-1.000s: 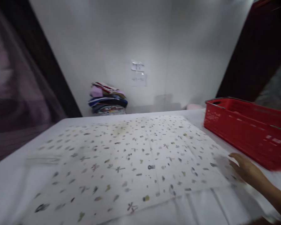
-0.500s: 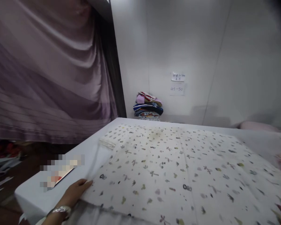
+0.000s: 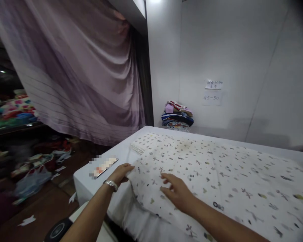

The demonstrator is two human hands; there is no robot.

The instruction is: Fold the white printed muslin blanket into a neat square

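A large white printed cloth (image 3: pixel 199 168) with small grey, black and olive leaf-like figures spreads over the white table. At its near left corner, my left hand (image 3: pixel 121 172), with a silver bracelet on the wrist, is closed on the edge of the cloth. The cloth sags from there over the table's front side. Just above the cloth, to the right of that corner, is my right hand (image 3: pixel 178 192); its fingers are curved and apart, holding nothing. A folded part (image 3: pixel 138 146) of similar print lies at the far left end.
A phone (image 3: pixel 103 168), partly pixelated, lies on the table (image 3: pixel 87 181) left of my left hand. Folded textiles (image 3: pixel 178 116) are stacked against the wall by paper notes (image 3: pixel 212 92). A mauve curtain (image 3: pixel 96 74) hangs left. Plastic bags (image 3: pixel 35 181) and scraps litter the floor.
My view has turned left. My right hand has come from the far right edge to near the left corner. My left hand stays at the cloth's edge.
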